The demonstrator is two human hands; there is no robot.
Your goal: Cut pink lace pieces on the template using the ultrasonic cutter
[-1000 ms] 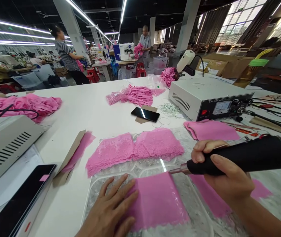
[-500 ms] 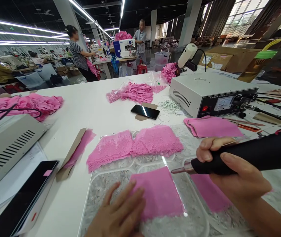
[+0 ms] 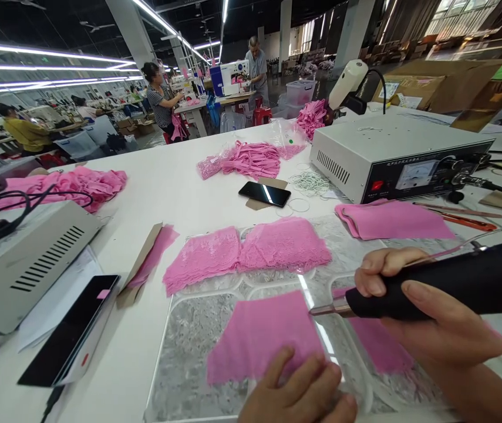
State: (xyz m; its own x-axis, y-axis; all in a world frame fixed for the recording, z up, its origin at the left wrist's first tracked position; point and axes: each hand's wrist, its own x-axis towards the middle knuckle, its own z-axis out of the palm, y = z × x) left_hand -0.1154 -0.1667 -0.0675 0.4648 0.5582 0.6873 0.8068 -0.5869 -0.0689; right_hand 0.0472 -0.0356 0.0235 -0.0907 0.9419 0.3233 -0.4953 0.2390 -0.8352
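Catching only part of a grey vented box (image 3: 52, 264) at the far left, cut off by the frame. Next, showing a strip of folded brown card (image 3: 142, 258) with pink cloth along it, too creased to make out fully. Then, lying flat on a clear plate (image 3: 189, 335) above a grey marbled surface, just below two stacks of pink lace (image 3: 283, 244): the pink fabric panel (image 3: 268, 335). Looks smooth, thin and plain, with a slanting left side, a nearly straight right side and a gently bowed top. Loses its lower right part under the left hand (image 3: 297, 393). Reaches up from the bottom edge there, palm down, with fingers bent, a little apart and laid over the cloth, grasping nothing; cut off below by the frame. At the panel's right edge, meets the slim metal tip (image 3: 330, 308) of a black handheld tool (image 3: 475, 282); cannot tell touching from just clear. Farther right, clamped firmly around that tool: the right hand (image 3: 448, 338), with thumb along the near side and fingers curled over the far side. Partly covers a second pink piece (image 3: 380, 346), hard to make out at its lower end. Runs off the right edge with the tool's rear unseen.
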